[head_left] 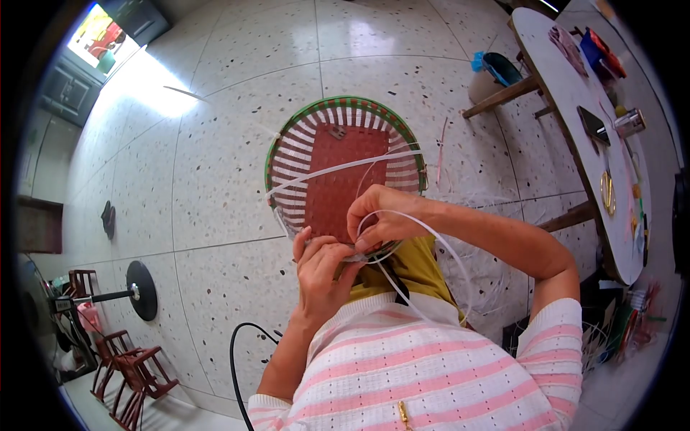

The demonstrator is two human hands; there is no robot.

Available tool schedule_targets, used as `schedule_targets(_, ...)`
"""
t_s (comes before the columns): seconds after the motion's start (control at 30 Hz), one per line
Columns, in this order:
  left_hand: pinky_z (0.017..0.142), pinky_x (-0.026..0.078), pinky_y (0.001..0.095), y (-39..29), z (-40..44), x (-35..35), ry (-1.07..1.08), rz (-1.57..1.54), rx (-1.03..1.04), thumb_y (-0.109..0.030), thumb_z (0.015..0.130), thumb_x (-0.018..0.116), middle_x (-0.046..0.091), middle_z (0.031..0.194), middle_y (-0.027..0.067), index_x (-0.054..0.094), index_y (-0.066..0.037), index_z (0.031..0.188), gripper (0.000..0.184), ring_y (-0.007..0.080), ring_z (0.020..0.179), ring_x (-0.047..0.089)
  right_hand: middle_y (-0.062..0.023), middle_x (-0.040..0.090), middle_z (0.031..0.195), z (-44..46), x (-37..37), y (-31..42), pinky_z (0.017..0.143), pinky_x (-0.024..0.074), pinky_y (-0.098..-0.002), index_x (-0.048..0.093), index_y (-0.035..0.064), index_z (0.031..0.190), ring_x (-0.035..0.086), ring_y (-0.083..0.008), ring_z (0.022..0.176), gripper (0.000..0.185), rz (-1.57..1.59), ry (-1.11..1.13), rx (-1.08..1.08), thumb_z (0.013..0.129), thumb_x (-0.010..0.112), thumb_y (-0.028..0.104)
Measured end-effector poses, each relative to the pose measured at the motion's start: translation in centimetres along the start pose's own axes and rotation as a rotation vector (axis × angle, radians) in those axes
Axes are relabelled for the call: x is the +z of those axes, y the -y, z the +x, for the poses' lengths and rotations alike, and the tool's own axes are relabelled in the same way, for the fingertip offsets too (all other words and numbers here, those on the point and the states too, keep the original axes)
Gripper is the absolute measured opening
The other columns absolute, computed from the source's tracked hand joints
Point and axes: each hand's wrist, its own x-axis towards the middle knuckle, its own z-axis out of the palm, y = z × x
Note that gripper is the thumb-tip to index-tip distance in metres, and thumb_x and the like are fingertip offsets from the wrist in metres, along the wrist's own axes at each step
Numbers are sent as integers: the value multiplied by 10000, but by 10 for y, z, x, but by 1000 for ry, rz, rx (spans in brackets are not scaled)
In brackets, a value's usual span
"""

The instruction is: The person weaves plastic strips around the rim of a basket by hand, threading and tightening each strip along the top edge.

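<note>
Brown chairs [147,370] were seen on the floor at far left. In front of the person, the near rim of a round basket [323,208] was clasped by the bent fingers of the left hand [323,274]. The basket was crossed from left rim to right by a flat white strip [338,166]. At the near rim, a thin pale strand [451,249] was pinched by the right hand [381,214]. A phone [594,124] was placed near the table's [575,86] left edge.

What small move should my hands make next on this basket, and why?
Perhaps gently draw in the white strip with your right hand: it arcs in a wide, slack loop by that hand, and your left hand is at the basket rim, placed to steady it.
</note>
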Motion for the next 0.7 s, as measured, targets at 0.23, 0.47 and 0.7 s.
schedule_targets(0.23,1050,380,458,1,8,1,-2,0,-1,-63,669,833,665,799,52,665,-85,849,248,259,858,653,-26,717,789,3,-14,3,650,499,-238,751,9,862,630,-71,715,148,-63,73,22,781,787,128)
schedule_targets(0.47,1031,381,451,8,22,2,1,-21,-14,-70,710,797,661,804,58,670,-78,876,210,258,853,637,-57,721,786,9,-28,11,640,498,-263,747,-13,879,639,-99,707,185,-34,142,131,786,765,146)
schedule_targets(0.7,987,385,421,33,47,4,-10,-56,5,-69,755,756,680,825,57,688,-62,913,172,258,830,619,-177,657,870,-37,-17,36,670,501,-359,663,-49,908,620,-293,754,156,-732,-801,-654,788,720,33)
